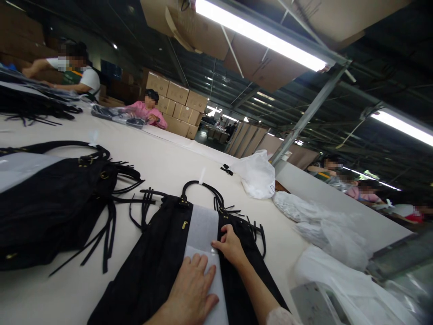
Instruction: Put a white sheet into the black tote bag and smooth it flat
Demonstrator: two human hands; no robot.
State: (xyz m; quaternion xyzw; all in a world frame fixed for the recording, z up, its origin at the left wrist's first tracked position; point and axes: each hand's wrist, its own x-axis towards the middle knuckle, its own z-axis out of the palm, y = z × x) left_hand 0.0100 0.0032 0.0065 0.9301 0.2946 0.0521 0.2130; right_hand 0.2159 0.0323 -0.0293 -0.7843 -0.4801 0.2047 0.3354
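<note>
Overhead, fluorescent tube lights point(259, 36) and cardboard sheets hang under a dark workshop roof, with stacked brown cardboard boxes point(176, 104) at the back, probably kept clear of the work surface. Below them runs a long white tabletop point(162, 158), wide enough for goods to lie flat. On its left part rests a large black fringed handbag with a grey sheet on it point(54, 203), apart from the one being handled. Nearer the middle lies a flat black fringed handbag with curved handles point(158, 257), spread out, it seems, so a white foam-like strip point(203, 234) can lie smooth along it. Crumpled white plastic bags point(257, 174) sit toward the right edge, near at hand. Other people, one in a pink top point(147, 113), work at the far end. The left hand point(191, 289) presses flat, fingers spread, on the strip's lower part; the right hand point(232, 246) pinches the strip's right edge, likely to hold it straight.
</note>
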